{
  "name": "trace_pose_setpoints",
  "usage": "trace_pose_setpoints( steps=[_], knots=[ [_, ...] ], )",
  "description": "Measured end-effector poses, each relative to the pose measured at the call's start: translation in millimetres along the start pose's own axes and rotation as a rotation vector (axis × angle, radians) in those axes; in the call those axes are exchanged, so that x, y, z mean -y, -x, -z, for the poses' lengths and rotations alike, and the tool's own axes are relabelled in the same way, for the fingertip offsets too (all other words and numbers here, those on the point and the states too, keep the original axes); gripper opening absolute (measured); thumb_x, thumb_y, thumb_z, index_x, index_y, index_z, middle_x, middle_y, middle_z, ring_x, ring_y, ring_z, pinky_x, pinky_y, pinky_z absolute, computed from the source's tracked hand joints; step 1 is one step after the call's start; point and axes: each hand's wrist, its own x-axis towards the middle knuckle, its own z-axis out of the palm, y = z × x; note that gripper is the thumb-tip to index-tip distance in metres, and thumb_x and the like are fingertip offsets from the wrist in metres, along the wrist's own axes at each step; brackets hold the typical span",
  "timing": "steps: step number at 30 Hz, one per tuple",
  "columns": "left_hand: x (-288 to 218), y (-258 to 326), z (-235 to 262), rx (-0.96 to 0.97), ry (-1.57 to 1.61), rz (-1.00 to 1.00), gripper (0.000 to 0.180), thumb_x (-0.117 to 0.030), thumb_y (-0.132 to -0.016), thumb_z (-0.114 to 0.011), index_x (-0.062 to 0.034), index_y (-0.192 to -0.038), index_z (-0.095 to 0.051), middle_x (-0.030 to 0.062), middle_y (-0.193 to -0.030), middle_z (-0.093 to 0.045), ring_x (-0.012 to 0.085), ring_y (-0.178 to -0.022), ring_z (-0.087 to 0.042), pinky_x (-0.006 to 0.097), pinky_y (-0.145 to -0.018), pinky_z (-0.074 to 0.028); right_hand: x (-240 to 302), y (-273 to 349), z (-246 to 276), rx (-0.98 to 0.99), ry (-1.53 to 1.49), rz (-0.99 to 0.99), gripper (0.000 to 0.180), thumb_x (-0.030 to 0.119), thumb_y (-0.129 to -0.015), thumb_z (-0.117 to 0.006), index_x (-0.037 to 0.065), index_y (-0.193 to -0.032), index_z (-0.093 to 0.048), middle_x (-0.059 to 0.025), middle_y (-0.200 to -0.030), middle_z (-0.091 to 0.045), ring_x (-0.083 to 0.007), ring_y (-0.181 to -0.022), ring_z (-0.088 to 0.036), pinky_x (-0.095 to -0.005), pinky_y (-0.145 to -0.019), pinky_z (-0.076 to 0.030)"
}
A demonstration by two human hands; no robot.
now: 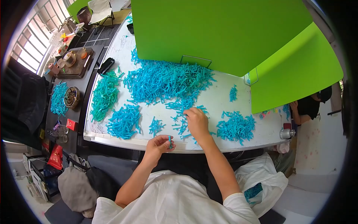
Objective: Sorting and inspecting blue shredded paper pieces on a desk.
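Note:
My left hand [157,146] is closed at the table's near edge, pinching a small blue strip-like piece [170,141] upright between thumb and fingers. Farther in and to the right, my right hand [198,121] reaches down into a loose scatter of blue pieces [182,103], fingers drawn together; whatever lies between its fingertips is hidden. Behind it spreads a large heap of blue and teal pieces [164,80]. A small pile [156,126] lies just beyond my left hand, and a bigger blue pile [235,127] sits to the right of my right hand.
Green panels [220,33] on wire feet stand across the white table [220,95]. More piles [124,121] lie on the left, near a black case [106,66]. A side table holds a tea tray [76,63]. Another person's arm [295,114] shows beyond the right panel.

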Motion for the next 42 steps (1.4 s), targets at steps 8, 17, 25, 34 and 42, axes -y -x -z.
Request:
trace_pose_setpoints(
  steps=[8,17,25,34,42],
  knots=[
    [-1,1,1,-0.002,0.001,-0.012,0.022,-0.004,-0.100,-0.061,0.0026,-0.120,-0.063,0.0103,-0.104,-0.069,0.0227,-0.097,-0.070,0.038,-0.090,-0.059,12,8,31,-0.001,-0.135,-0.135,0.013,0.000,-0.083,-0.071,0.006,-0.093,-0.073,-0.0088,-0.093,-0.069,-0.0252,-0.085,-0.068,-0.0361,-0.073,-0.055],
    [1,-3,-3,0.014,-0.001,-0.011,0.020,-0.005,-0.099,-0.063,0.0018,-0.118,-0.065,0.0095,-0.104,-0.071,0.0214,-0.096,-0.070,0.036,-0.089,-0.059,21,71,53,0.173,-1.229,-0.637,0.009,0.004,-0.095,-0.067,-0.002,-0.103,-0.067,-0.0073,-0.093,-0.068,-0.0147,-0.084,-0.068,-0.0303,-0.077,-0.060],
    [-6,3,-15,-0.026,-0.078,-0.004,0.012,-0.008,-0.099,-0.065,-0.0003,-0.106,-0.070,0.0077,-0.102,-0.074,0.0133,-0.084,-0.068,0.030,-0.078,-0.057,56,89,62,0.332,-1.493,-0.811,0.012,0.008,-0.096,-0.068,0.000,-0.105,-0.067,-0.0094,-0.091,-0.071,-0.0158,-0.075,-0.071,-0.0276,-0.068,-0.060],
    [-4,4,-18,0.045,-0.109,-0.034,0.012,-0.007,-0.099,-0.066,0.0021,-0.106,-0.070,0.0074,-0.103,-0.072,0.0129,-0.090,-0.068,0.029,-0.079,-0.059,62,95,52,0.326,-1.504,-0.825,0.011,0.008,-0.096,-0.069,0.000,-0.101,-0.065,-0.0107,-0.087,-0.071,-0.0167,-0.072,-0.071,-0.0278,-0.065,-0.060],
    [8,5,-26,-0.078,-0.378,-0.185,0.004,0.001,-0.093,-0.070,0.0044,-0.094,-0.070,0.0056,-0.082,-0.072,0.0096,-0.073,-0.066,0.026,-0.065,-0.056,68,100,48,0.334,-1.220,-0.771,0.005,0.003,-0.094,-0.067,0.000,-0.093,-0.063,-0.0114,-0.082,-0.071,-0.0157,-0.066,-0.069,-0.0277,-0.061,-0.058]
  ],
)
